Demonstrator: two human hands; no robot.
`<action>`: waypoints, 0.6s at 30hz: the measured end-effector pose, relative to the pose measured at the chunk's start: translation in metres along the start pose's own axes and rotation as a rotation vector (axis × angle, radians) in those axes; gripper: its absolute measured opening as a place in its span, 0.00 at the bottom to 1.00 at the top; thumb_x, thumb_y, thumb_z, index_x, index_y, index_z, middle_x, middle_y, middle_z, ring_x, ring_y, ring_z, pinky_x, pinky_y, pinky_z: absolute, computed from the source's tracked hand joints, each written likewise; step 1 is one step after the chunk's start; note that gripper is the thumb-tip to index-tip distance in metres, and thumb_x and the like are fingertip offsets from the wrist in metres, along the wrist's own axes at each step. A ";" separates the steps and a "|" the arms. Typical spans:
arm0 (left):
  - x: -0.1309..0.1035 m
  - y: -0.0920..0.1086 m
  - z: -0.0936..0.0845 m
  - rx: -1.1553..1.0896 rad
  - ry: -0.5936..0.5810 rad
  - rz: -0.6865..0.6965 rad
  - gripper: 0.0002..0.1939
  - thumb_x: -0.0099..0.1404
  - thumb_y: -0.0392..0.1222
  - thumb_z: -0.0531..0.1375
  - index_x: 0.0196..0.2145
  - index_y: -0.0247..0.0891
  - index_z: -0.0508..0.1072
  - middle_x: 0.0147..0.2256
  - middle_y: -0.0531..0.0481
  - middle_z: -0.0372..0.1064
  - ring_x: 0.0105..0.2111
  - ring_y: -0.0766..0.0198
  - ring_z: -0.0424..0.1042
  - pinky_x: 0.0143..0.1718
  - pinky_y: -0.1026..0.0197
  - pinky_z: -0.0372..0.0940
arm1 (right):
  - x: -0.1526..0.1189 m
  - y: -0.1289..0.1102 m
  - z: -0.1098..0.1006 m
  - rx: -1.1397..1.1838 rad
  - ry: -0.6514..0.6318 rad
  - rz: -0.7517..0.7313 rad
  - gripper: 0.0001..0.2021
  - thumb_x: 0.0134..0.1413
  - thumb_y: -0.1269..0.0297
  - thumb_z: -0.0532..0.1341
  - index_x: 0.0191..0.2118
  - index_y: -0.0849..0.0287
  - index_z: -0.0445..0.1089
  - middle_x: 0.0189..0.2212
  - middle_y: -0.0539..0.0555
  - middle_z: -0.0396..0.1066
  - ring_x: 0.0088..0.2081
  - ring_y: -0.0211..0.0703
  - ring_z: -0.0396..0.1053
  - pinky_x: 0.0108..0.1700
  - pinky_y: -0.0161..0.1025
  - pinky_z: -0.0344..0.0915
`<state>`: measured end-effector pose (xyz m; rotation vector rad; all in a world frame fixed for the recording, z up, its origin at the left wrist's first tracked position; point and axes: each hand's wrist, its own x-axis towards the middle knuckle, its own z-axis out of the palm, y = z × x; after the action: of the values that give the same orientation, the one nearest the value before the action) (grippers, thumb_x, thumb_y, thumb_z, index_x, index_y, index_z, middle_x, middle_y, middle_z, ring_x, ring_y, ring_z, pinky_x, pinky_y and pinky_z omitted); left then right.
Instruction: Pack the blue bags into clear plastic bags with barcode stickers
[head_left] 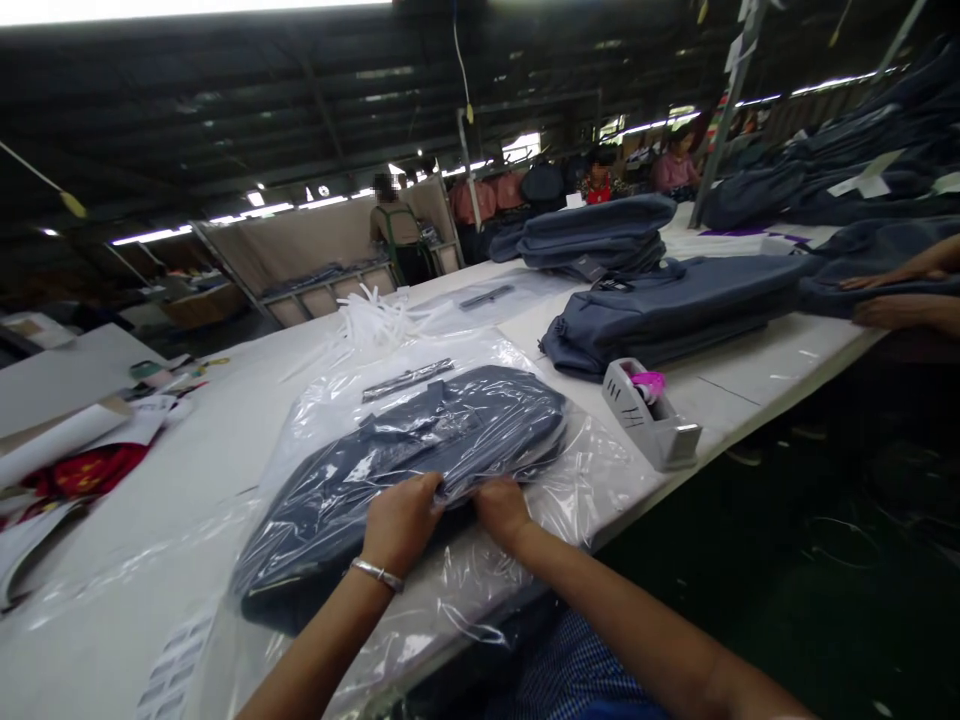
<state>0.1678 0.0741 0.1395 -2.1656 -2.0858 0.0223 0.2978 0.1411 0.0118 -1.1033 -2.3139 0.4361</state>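
A dark blue-grey bag (322, 500) lies on the white table inside a clear plastic cover (600, 470). My left hand (403, 520), with a silver bangle at the wrist, is closed on the plastic at the bag's near edge. Close beside it, on the right, my right hand (502, 512) is closed at the same edge, its fingertips tucked under the plastic and partly hidden. Both hands pinch the cover, a short gap apart. More clear plastic spreads under my forearms toward the table's front edge.
A grey tape dispenser (656, 425) stands right of the bag. Behind it lie stacked blue-grey bags (675, 300). Another person's hands (907, 290) rest on fabric at the far right. White strips (375, 320) lie beyond the plastic; papers and red cloth (90, 470) are at left.
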 end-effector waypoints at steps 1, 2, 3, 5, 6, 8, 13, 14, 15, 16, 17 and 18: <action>-0.002 0.001 0.003 -0.011 0.005 -0.004 0.11 0.63 0.41 0.57 0.44 0.43 0.73 0.39 0.47 0.77 0.37 0.54 0.76 0.33 0.59 0.64 | 0.001 0.005 0.002 0.021 -0.002 -0.003 0.16 0.56 0.76 0.54 0.42 0.60 0.77 0.44 0.60 0.77 0.45 0.52 0.73 0.51 0.46 0.64; -0.004 0.002 0.006 -0.024 0.013 -0.010 0.11 0.64 0.41 0.56 0.44 0.43 0.73 0.39 0.47 0.76 0.37 0.54 0.76 0.33 0.59 0.64 | 0.000 0.007 0.005 0.048 0.000 -0.001 0.15 0.56 0.76 0.55 0.42 0.59 0.78 0.45 0.58 0.77 0.45 0.51 0.73 0.51 0.45 0.64; -0.006 0.002 0.009 -0.040 0.022 -0.017 0.11 0.64 0.41 0.56 0.44 0.43 0.73 0.39 0.47 0.76 0.37 0.54 0.76 0.33 0.60 0.64 | -0.001 0.009 0.007 0.076 0.007 0.008 0.15 0.56 0.76 0.55 0.41 0.58 0.78 0.45 0.57 0.77 0.46 0.50 0.73 0.51 0.44 0.65; -0.009 0.003 0.015 -0.075 0.036 -0.036 0.11 0.65 0.42 0.56 0.44 0.43 0.73 0.40 0.48 0.76 0.37 0.55 0.76 0.34 0.60 0.64 | -0.003 0.007 0.010 0.129 0.030 0.042 0.15 0.56 0.76 0.55 0.41 0.58 0.78 0.44 0.56 0.77 0.47 0.49 0.73 0.52 0.43 0.65; -0.011 0.003 0.017 -0.092 0.045 -0.046 0.11 0.65 0.42 0.56 0.44 0.43 0.73 0.40 0.48 0.76 0.37 0.54 0.76 0.34 0.59 0.65 | -0.004 0.004 0.012 0.148 0.043 0.066 0.14 0.56 0.76 0.55 0.41 0.59 0.77 0.43 0.57 0.77 0.46 0.49 0.73 0.52 0.43 0.65; -0.012 0.002 0.021 -0.122 0.065 -0.063 0.11 0.65 0.41 0.57 0.45 0.43 0.73 0.40 0.48 0.77 0.38 0.54 0.76 0.35 0.59 0.65 | -0.005 0.000 0.013 0.170 0.056 0.104 0.14 0.57 0.75 0.54 0.41 0.62 0.77 0.42 0.59 0.78 0.45 0.48 0.73 0.51 0.43 0.66; -0.014 0.000 0.028 -0.164 0.097 -0.080 0.11 0.64 0.40 0.59 0.45 0.44 0.73 0.39 0.49 0.77 0.38 0.54 0.76 0.36 0.59 0.66 | -0.003 -0.004 0.014 0.172 0.005 0.108 0.13 0.55 0.76 0.56 0.42 0.63 0.75 0.42 0.60 0.77 0.47 0.50 0.72 0.52 0.45 0.65; -0.016 0.000 0.031 -0.172 0.100 -0.082 0.11 0.64 0.40 0.58 0.45 0.43 0.73 0.40 0.49 0.77 0.38 0.55 0.76 0.37 0.59 0.66 | -0.004 -0.003 0.013 0.165 -0.020 0.101 0.13 0.54 0.76 0.56 0.41 0.63 0.75 0.42 0.61 0.77 0.46 0.51 0.72 0.52 0.46 0.65; -0.017 0.001 0.036 -0.181 0.106 -0.081 0.11 0.64 0.40 0.58 0.45 0.43 0.73 0.40 0.48 0.77 0.39 0.56 0.76 0.37 0.60 0.66 | -0.006 -0.001 0.012 0.156 -0.050 0.091 0.13 0.53 0.77 0.56 0.41 0.63 0.75 0.41 0.61 0.77 0.45 0.51 0.73 0.51 0.46 0.66; -0.020 0.003 0.042 -0.188 0.118 -0.080 0.12 0.65 0.40 0.58 0.46 0.42 0.73 0.41 0.47 0.77 0.39 0.56 0.76 0.37 0.60 0.66 | -0.010 0.002 0.009 0.146 -0.083 0.077 0.13 0.52 0.78 0.56 0.40 0.63 0.75 0.40 0.61 0.77 0.44 0.51 0.73 0.50 0.45 0.66; -0.023 0.004 0.049 -0.193 0.136 -0.077 0.12 0.65 0.40 0.57 0.46 0.41 0.73 0.41 0.46 0.77 0.38 0.57 0.76 0.37 0.61 0.67 | -0.015 0.004 0.005 0.138 -0.116 0.059 0.13 0.52 0.78 0.56 0.40 0.63 0.75 0.39 0.61 0.77 0.43 0.50 0.74 0.50 0.45 0.66; -0.026 0.006 0.057 -0.196 0.155 -0.071 0.12 0.66 0.39 0.57 0.47 0.40 0.72 0.41 0.45 0.77 0.38 0.57 0.76 0.37 0.61 0.67 | -0.022 0.004 -0.001 0.126 -0.147 0.032 0.13 0.51 0.78 0.57 0.40 0.62 0.75 0.39 0.60 0.77 0.43 0.50 0.74 0.50 0.45 0.66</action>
<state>0.1667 0.0528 0.0798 -2.1164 -2.1531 -0.3598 0.3128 0.1262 0.0032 -1.0806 -2.3595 0.6868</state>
